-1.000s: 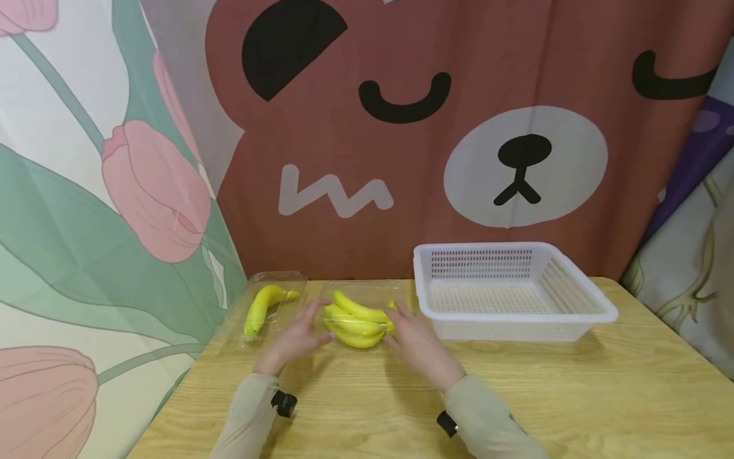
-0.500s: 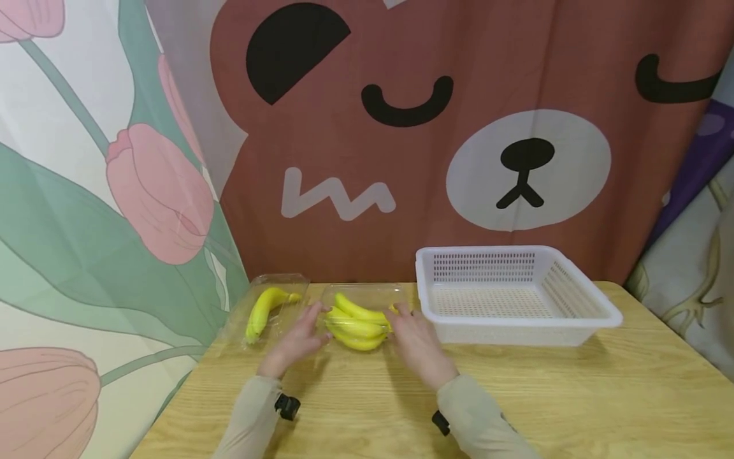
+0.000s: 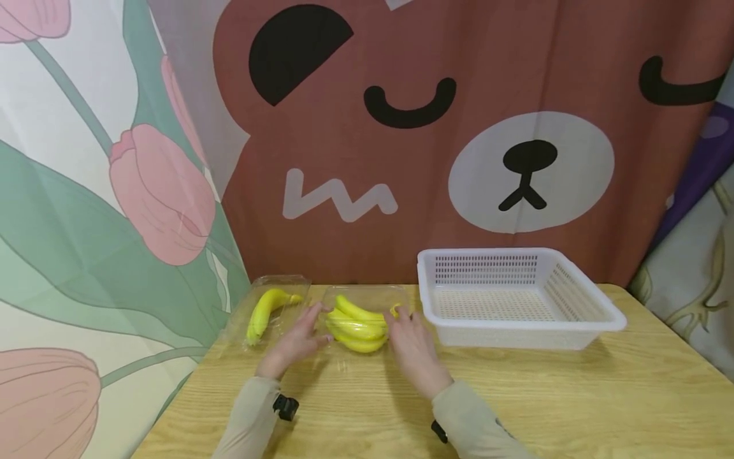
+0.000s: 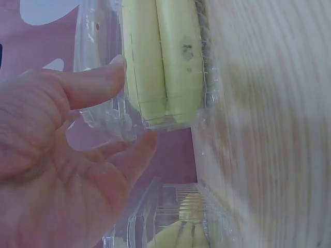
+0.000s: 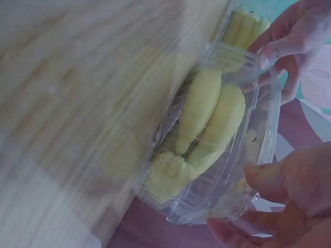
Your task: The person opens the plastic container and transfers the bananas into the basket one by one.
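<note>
In the head view, a clear plastic clamshell box (image 3: 365, 294) with a bunch of yellow bananas (image 3: 357, 330) inside lies on the table between my hands. My left hand (image 3: 294, 344) holds its left end, the thumb on the front rim and the other fingers round the side. My right hand (image 3: 417, 349) holds the right end, with thumb and fingers at the corner. In the right wrist view, the bananas' stem end (image 5: 168, 175) points towards my right hand. Whether the lid is fully latched cannot be made out.
A second clear clamshell box (image 3: 292, 280) with a banana bunch (image 3: 262, 314) stands to the left. On the right sits a white perforated plastic basket (image 3: 518, 323). The wooden table (image 3: 350, 408) meets a bear-print curtain (image 3: 321, 255) at the back.
My right hand has shifted slightly, its forearm swinging left and the fingers bending more at the box's right end. My left hand stays almost still. The head view has moved a little.
</note>
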`<state>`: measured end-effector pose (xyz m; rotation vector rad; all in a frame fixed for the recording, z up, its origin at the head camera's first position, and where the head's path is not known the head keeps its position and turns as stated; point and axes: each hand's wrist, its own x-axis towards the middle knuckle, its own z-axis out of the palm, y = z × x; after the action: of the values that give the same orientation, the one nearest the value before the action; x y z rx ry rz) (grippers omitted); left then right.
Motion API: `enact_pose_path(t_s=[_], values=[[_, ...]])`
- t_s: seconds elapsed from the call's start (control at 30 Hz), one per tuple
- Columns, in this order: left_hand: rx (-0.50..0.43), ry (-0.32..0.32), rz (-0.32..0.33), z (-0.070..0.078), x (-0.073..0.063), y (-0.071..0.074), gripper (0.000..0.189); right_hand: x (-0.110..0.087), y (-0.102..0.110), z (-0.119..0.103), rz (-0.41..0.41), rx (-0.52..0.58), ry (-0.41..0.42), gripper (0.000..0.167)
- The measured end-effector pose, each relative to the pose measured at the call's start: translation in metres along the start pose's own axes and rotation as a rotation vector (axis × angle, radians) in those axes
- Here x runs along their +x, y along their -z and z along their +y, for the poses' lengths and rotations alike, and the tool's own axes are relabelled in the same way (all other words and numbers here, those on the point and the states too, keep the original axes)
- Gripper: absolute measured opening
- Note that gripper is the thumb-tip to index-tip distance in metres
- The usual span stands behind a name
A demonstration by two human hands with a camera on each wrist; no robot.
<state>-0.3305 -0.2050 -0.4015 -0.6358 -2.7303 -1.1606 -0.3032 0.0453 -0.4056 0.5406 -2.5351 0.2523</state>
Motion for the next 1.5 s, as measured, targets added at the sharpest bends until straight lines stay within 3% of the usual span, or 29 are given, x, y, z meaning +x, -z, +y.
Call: enact_pose_path(t_s=[0.1,0.23,0.33,0.43,0.5,0.6,0.7,0.9,1.3,1.5], values=[[-0.05,0.05,-0.012,-0.001,0.0,0.0,0.068,0.0,0.0,0.0,0.012,0.0,0.006,0.051],[-0.121,0.143,-0.014,-0.001,0.001,0.001,0.09,0.004,0.003,0.001,0.089,0.068,0.009,0.036],[-0.174,0.186,-0.007,-0.001,0.001,0.001,0.096,0.008,0.006,0.003,0.13,0.126,0.007,0.025],[-0.214,0.196,-0.002,-0.002,0.001,0.001,0.096,0.012,0.009,0.006,0.133,0.147,-0.013,0.028],[-0.189,0.207,-0.012,-0.002,0.0,0.002,0.089,0.014,0.009,0.008,0.146,0.166,-0.032,0.03],[-0.078,0.21,-0.048,-0.003,-0.001,0.003,0.076,0.016,0.009,0.012,0.179,0.212,-0.052,0.033],[0.021,0.2,-0.078,-0.002,-0.001,0.002,0.075,0.017,0.009,0.016,0.208,0.254,-0.066,0.035],[0.031,0.197,-0.065,-0.003,-0.002,-0.007,0.082,0.016,0.014,0.022,0.27,0.342,-0.125,0.033],[0.07,0.195,-0.031,-0.004,0.001,-0.018,0.078,0.019,0.025,0.022,0.174,0.375,-0.206,0.029],[0.119,0.191,-0.068,-0.002,0.001,-0.019,0.073,0.022,0.029,0.026,0.063,0.338,-0.087,0.065]])
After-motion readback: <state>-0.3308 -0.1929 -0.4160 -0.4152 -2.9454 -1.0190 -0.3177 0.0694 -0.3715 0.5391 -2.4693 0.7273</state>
